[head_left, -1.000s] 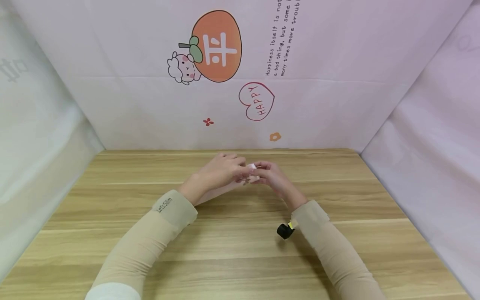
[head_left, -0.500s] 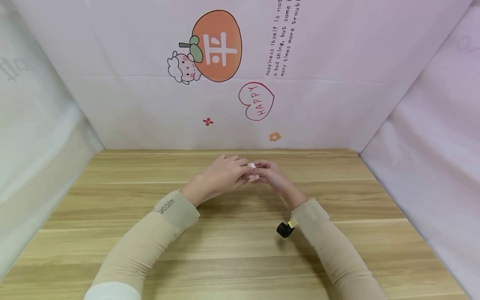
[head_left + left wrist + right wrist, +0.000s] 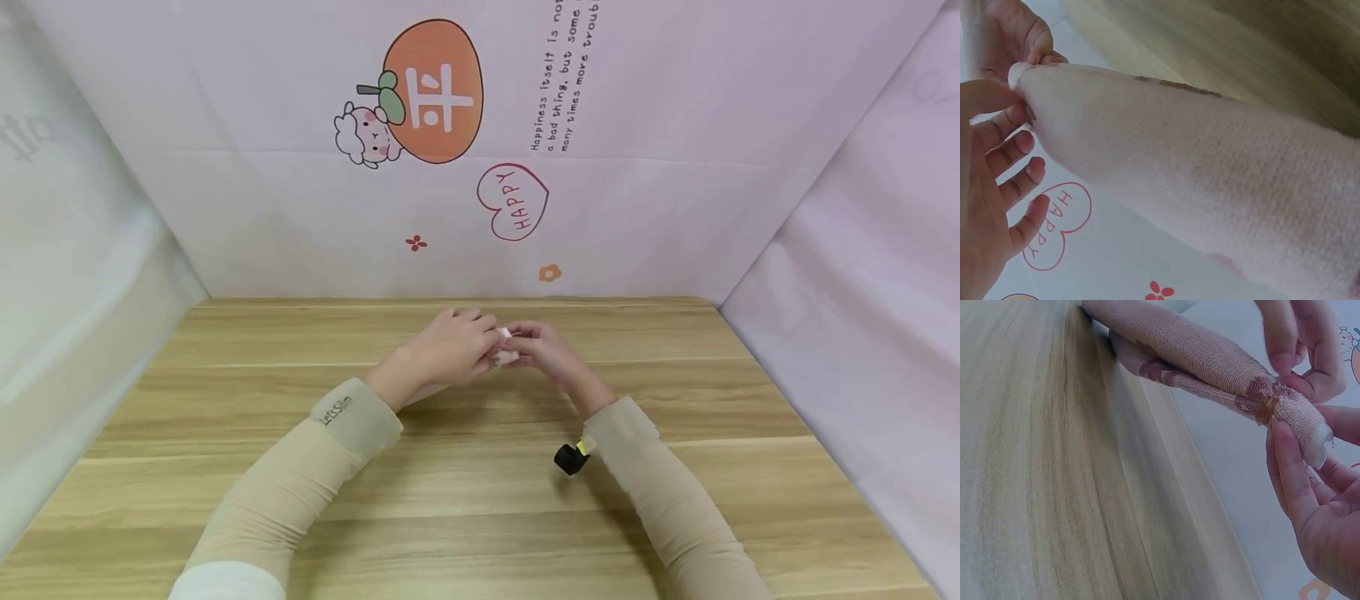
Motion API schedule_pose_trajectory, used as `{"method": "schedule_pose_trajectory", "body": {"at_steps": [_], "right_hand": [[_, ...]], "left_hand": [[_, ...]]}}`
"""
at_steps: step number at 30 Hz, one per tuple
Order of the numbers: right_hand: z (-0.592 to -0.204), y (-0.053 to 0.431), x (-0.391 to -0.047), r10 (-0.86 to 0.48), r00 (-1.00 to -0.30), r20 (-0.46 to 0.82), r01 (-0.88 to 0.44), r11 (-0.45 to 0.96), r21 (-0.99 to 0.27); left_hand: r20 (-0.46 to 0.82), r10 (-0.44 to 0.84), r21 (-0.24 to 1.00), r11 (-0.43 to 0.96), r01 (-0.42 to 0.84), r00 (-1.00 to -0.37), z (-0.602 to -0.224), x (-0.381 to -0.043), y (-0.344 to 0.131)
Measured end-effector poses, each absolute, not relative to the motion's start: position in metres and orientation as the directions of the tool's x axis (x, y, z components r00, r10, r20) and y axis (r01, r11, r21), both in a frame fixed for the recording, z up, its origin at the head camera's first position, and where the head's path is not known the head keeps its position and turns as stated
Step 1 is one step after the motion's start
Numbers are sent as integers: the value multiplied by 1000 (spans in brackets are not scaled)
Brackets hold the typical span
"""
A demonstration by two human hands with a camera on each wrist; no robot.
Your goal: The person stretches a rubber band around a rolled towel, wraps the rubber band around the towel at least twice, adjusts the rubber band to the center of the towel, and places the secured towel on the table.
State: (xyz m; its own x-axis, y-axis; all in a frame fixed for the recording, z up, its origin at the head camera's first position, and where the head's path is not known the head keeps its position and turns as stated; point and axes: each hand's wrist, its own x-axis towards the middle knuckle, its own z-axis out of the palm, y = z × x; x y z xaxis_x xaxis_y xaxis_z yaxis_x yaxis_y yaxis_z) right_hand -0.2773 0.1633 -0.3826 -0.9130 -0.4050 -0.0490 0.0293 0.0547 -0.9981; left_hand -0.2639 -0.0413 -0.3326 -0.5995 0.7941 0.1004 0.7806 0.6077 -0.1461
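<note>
A long, pale pink knitted cloth [image 3: 1194, 350] with darker brownish patches is gathered near one end by an amber band [image 3: 1265, 412]. Beyond the band, a white tip [image 3: 1318, 449] sticks out. My right hand [image 3: 547, 353] grips this short end between thumb and fingers. At the gathered part, my left hand [image 3: 447, 347] pinches with thumb and forefinger; its other fingers spread loosely in the left wrist view. From there the cloth runs back under my left wrist, mostly hidden in the head view.
A wooden table [image 3: 450, 517] lies under my arms, with a printed white cloth wall [image 3: 285, 217] behind it and pale cloth on both sides. A small black piece [image 3: 570, 460] with a yellow part shows beside my right cuff.
My left hand has shifted slightly to the right and turned over the gathered end, so less of the pink cloth shows below it. The right hand stays almost still.
</note>
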Motion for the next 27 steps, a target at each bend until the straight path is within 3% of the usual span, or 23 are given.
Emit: {"method": "schedule_pose_trajectory", "body": {"at_steps": [27], "right_hand": [[-381,168,-280,-369,-923,-110,91,69,-993]], "left_hand": [[29,775,-48,632,774,-631,-341,-265,-49]]}}
